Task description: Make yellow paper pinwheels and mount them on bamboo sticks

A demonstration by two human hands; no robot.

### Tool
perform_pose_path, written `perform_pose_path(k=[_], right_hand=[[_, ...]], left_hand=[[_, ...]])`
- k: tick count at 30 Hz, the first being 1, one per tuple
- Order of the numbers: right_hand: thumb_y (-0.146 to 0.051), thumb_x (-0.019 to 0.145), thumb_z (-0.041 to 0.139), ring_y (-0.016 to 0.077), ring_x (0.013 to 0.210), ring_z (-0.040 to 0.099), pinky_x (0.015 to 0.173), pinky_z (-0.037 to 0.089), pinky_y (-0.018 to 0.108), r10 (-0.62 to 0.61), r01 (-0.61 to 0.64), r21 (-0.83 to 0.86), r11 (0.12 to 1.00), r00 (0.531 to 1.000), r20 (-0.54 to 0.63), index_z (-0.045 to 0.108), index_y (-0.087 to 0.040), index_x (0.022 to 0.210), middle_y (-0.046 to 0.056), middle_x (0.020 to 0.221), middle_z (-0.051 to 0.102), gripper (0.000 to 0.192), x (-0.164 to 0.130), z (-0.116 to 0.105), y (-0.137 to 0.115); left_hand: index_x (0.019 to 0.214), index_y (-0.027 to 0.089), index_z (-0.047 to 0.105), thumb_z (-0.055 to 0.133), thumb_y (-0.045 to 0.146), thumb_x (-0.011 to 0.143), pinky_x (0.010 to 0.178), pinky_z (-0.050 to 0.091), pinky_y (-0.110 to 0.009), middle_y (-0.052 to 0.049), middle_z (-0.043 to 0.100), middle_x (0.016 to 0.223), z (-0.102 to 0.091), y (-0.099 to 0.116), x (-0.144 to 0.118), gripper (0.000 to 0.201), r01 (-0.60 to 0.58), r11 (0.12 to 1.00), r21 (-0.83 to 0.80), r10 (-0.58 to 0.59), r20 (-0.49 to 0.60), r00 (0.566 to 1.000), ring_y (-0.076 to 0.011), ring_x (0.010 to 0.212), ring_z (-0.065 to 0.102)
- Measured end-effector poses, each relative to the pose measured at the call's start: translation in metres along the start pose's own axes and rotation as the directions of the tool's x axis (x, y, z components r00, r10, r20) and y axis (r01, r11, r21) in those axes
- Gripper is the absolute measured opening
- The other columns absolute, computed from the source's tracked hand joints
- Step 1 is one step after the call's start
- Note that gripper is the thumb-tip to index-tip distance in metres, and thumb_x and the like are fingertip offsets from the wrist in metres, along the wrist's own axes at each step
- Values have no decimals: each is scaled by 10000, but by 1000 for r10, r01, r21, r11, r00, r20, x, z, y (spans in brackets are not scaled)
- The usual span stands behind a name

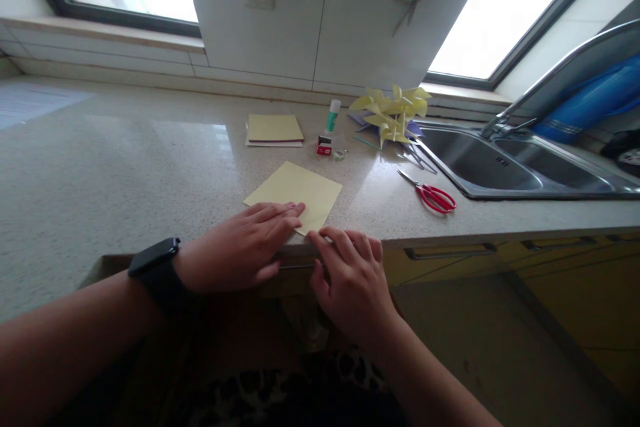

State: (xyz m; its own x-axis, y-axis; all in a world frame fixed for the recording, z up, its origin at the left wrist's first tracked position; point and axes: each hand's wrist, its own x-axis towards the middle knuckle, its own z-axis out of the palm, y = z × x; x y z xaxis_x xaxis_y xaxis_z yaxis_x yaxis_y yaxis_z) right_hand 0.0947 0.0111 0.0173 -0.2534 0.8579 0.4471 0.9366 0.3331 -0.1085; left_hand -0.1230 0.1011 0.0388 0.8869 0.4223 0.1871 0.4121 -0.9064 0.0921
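Note:
A pale yellow square of paper (300, 192) lies on the speckled countertop (125, 173) near its front edge. My left hand (240, 245), with a black watch on the wrist, lies flat with its fingers pressing the paper's near corner. My right hand (350, 273) sits at the counter's edge, its fingertips touching the paper's near corner from the right. Neither hand grips anything.
A stack of yellow paper (274, 129), a glue stick (333, 115), a small red box (324, 145) and yellow paper pinwheels (393, 112) stand further back. Red scissors (433, 196) lie right of the paper. A steel sink (500, 163) with a tap fills the right.

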Motion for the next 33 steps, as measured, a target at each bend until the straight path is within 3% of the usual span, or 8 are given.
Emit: perform_pose_path(k=[11, 24, 29, 33], right_hand=[[-247, 882, 617, 293, 1046, 497, 883, 345, 461, 30, -26, -81, 996, 998, 50, 564, -261, 1416, 99, 1160, 609, 537, 15, 7, 1], [-291, 823, 657, 331, 1141, 439, 935, 345, 479, 35, -28, -81, 996, 996, 87, 460, -293, 1506, 129, 1304, 496, 711, 23, 9, 2], [-300, 845, 644, 326, 1167, 435, 972, 342, 479, 34, -29, -58, 998, 995, 97, 477, -296, 1498, 128, 1306, 490, 674, 21, 7, 4], [-278, 875, 623, 310, 1127, 455, 957, 357, 467, 23, -22, -33, 999, 999, 39, 579, -294, 1412, 118, 1267, 512, 538, 12, 5, 5]], left_hand=[[1506, 123, 293, 633, 202, 861, 1225, 291, -451, -184, 371, 1600, 1, 0, 0, 733, 9, 1000, -1, -9, 19, 1000, -301, 1490, 329], [1476, 105, 339, 621, 213, 867, 1232, 271, -438, -189, 405, 1568, -1, 1, 2, 680, -5, 1000, 5, 5, 17, 1000, -302, 1491, 322], [1483, 105, 326, 641, 209, 854, 1227, 288, -441, -191, 406, 1571, 1, 0, 1, 711, -2, 1000, -7, 2, -1, 1000, -300, 1485, 334], [1484, 114, 326, 627, 207, 865, 1214, 309, -468, -196, 367, 1599, 0, 1, 1, 694, 16, 1000, 8, -16, 19, 1000, -312, 1483, 339]])
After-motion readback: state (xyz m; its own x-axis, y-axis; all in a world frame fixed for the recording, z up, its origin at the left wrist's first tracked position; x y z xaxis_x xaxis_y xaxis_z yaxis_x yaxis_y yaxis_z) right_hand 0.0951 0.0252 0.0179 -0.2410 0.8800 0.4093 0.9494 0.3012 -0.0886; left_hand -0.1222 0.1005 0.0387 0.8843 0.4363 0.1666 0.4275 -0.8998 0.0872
